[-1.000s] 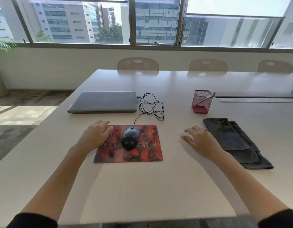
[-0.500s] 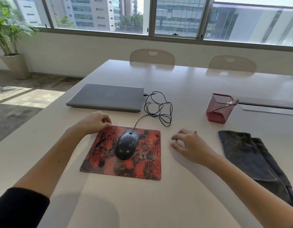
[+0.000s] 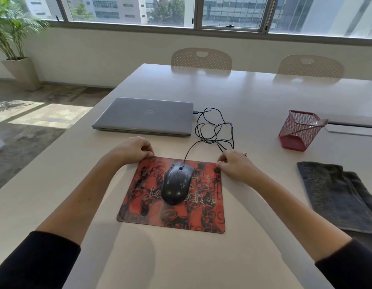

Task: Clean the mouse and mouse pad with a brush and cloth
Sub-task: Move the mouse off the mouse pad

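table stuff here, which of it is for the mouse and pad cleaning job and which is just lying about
For the job:
mouse
mouse pad, far corners pinched by the left hand and right hand
grey cloth
red mesh holder with what looks like the brush handle sticking out

Just lying about:
closed laptop
chairs
potted plant

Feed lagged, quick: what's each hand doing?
Left hand: pinching the pad's far left corner.
Right hand: pinching the pad's far right corner.
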